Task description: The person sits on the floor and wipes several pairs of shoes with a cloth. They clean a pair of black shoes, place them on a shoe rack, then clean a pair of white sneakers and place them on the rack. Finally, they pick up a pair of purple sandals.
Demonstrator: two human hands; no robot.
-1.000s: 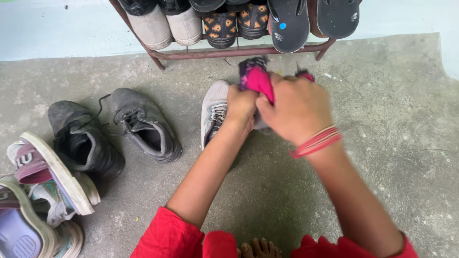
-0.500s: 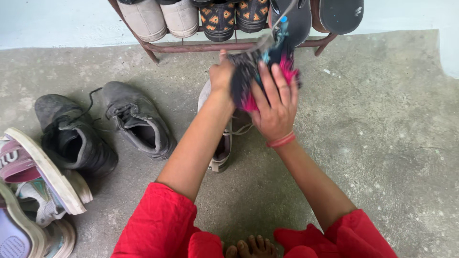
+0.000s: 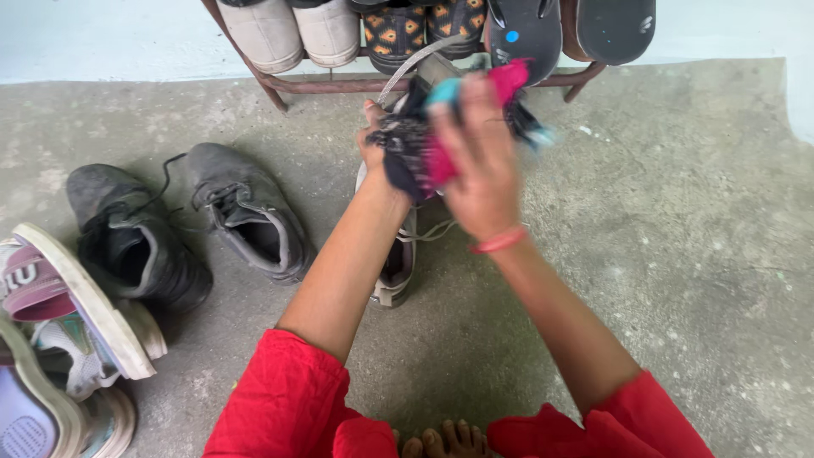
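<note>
Left hand (image 3: pixel 373 136) closed around a dark cloth with pink and teal patches (image 3: pixel 424 140), raised above the concrete floor (image 3: pixel 661 237). Right hand (image 3: pixel 479 165) pressed over the same cloth from the other side, fingers spread and wrapped loosely on it; motion blur hides how tightly. Red thread bangles (image 3: pixel 500 241) at the right wrist. Cloth bunched between both hands, just in front of the lower rail of a rusty metal shoe rack (image 3: pixel 339 85). Directly beneath the hands, a grey lace-up sneaker (image 3: pixel 397 263) lying on the floor, laces loose, not touched by either hand. On the rack: pale sneakers (image 3: pixel 292 30), patterned black-and-orange shoes (image 3: pixel 424 25), dark flip-flops (image 3: pixel 568 30). To the left on the floor, a pair of dark grey sneakers (image 3: pixel 195 225), well apart from the hands; beyond those, at the frame edge, a heap of light sandals and sports shoes (image 3: pixel 68 331). Red sleeves (image 3: pixel 280 399) and bare toes (image 3: pixel 445 441) at the bottom.
</note>
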